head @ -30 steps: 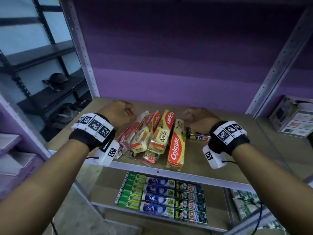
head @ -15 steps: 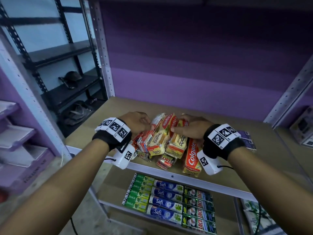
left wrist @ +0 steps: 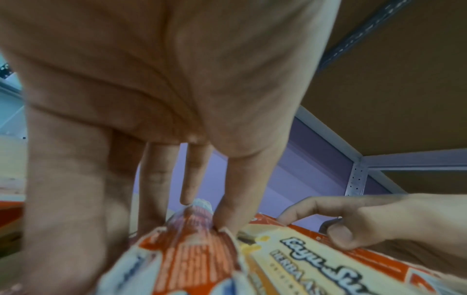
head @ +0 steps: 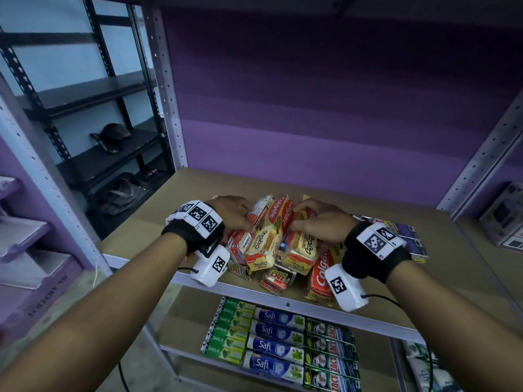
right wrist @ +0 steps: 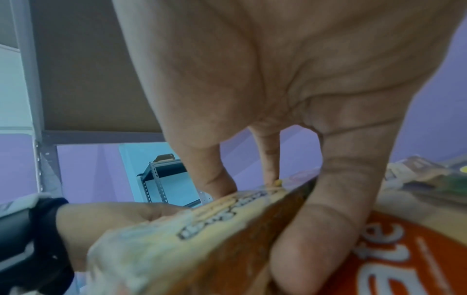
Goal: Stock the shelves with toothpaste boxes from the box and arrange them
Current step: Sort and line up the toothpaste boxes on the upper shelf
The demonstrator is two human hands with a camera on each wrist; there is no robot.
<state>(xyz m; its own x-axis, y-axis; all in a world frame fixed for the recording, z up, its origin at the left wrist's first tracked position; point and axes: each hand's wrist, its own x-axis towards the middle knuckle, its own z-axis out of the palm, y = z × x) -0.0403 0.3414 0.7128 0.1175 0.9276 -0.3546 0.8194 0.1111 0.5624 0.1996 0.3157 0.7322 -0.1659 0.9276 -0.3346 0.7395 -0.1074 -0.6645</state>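
Observation:
A loose pile of toothpaste boxes (head: 268, 250) lies at the front of the middle shelf (head: 175, 222). My left hand (head: 235, 213) is at the pile's left side. Its thumb and fingers pinch the far end of a red and white box (left wrist: 192, 249). My right hand (head: 317, 222) is at the pile's right side and grips a yellow box (head: 300, 250) between thumb and fingers, as the right wrist view shows (right wrist: 202, 229). A red Colgate box (head: 280, 212) lies between the hands, and another Colgate box (head: 321, 274) lies under my right wrist.
The shelf below holds neat rows of green, blue and dark boxes (head: 277, 340). Purple boxes (head: 410, 233) lie on the middle shelf behind my right wrist. A white carton (head: 506, 216) sits on the neighbouring shelf at right. A black rack (head: 113, 134) stands at left.
Both hands have closed in on the pile from its sides. The right hand moved left onto the yellow box and now grips it. The view has moved closer.

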